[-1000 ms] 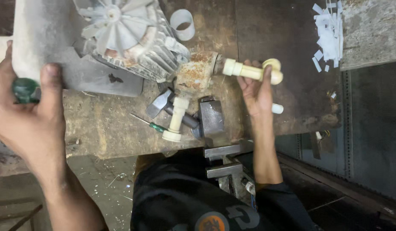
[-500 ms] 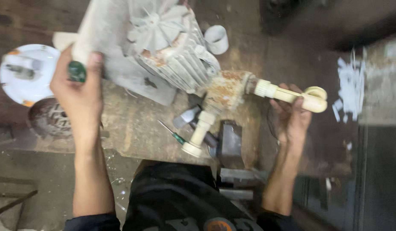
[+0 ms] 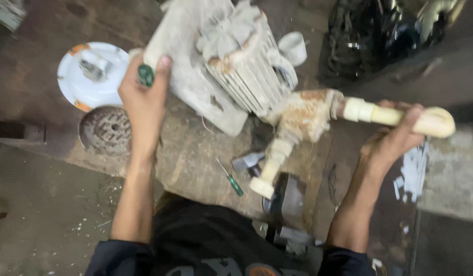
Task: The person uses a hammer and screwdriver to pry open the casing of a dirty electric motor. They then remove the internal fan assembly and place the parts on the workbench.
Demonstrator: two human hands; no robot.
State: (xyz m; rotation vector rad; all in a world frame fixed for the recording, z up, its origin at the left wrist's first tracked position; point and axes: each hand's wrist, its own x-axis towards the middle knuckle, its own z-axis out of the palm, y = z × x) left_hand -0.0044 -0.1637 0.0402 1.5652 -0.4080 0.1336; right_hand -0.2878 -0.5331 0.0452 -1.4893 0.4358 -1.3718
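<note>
Left hand (image 3: 142, 97) fingers gripping motor (image 3: 221, 61), right hand (image 3: 392, 140) fingers wrapped around cream pipe (image 3: 400, 116)

Motor (image 3: 236, 61) set at the counter's (image 3: 195, 163) far middle, pump housing (image 3: 305, 115) touching its right end. Pipe (image 3: 390, 115) out rightward from the housing, past the counter's right edge, right hand (image 3: 392, 140) around it. Left hand (image 3: 144, 99) on the motor's left side. Plate (image 3: 91, 76) at the far left corner, disc (image 3: 106, 130) just in front of it. Screwdriver (image 3: 230, 178) near the front edge, under the housing's downward pipe (image 3: 269, 168).
</note>
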